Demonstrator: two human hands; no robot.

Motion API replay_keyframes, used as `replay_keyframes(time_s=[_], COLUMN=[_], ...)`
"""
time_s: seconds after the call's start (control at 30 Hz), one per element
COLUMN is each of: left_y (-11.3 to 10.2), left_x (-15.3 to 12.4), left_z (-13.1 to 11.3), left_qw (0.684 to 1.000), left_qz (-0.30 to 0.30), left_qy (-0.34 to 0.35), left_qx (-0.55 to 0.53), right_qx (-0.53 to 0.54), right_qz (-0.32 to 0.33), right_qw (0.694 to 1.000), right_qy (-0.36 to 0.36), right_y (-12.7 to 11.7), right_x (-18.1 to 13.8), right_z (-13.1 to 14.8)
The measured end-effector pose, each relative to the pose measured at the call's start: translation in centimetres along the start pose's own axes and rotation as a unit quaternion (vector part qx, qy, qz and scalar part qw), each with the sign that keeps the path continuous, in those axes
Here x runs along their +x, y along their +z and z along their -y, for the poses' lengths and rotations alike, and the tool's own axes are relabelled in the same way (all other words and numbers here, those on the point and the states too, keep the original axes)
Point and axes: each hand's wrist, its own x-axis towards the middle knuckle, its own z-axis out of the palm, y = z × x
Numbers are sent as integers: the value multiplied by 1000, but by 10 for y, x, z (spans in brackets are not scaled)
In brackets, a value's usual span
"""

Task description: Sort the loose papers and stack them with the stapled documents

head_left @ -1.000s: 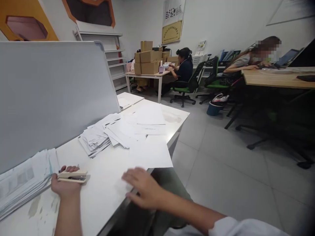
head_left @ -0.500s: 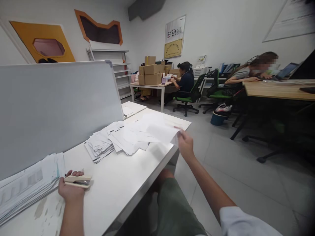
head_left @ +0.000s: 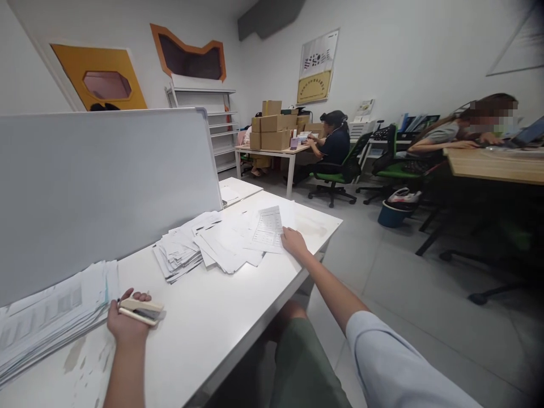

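Note:
My left hand (head_left: pixel 127 320) is wrapped round a cream stapler (head_left: pixel 142 310), held just over the white table. A printed sheet of paper (head_left: pixel 267 229) has its right edge pinched in my right hand (head_left: pixel 294 243). This sheet lies over the right end of a spread of loose papers (head_left: pixel 225 243); whether it rests fully on them I cannot tell. Left of that spread is an untidy pile of papers (head_left: pixel 176 252). Beside my left hand, a thick stack of printed sheets (head_left: pixel 55 311) lies at the table's left.
A grey-white divider panel (head_left: pixel 106 181) stands along the far side of the white table (head_left: pixel 204 328). Cardboard boxes (head_left: pixel 272 133) sit on another table, where a person (head_left: pixel 335 141) works. Another person leans over a wooden desk (head_left: pixel 493 164) at right. A blue bin (head_left: pixel 393 214) stands on the floor.
My right hand has moved left and inward with the sheet, whose printed side now shows over the papers. My left hand keeps the stapler, tilted slightly differently. The view has shifted a little.

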Motion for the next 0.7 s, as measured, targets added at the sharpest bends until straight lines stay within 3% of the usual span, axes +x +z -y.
replay_keyframes(time_s=[0.2, 0.47, 0.7], left_y=[-2, 4, 8], left_x=[4, -5, -9], left_z=[1, -1, 0], left_qw=[1000, 1000, 1000], left_qz=[2, -4, -4], left_qy=[-4, -7, 2], left_qx=[12, 10, 27], right_qx=[-76, -102, -109], right_qz=[-24, 42, 38], right_qw=[997, 994, 993], right_qy=[1, -13, -6], right_y=[3, 13, 14], right_x=[0, 11, 14], right_z=[-2, -11, -11])
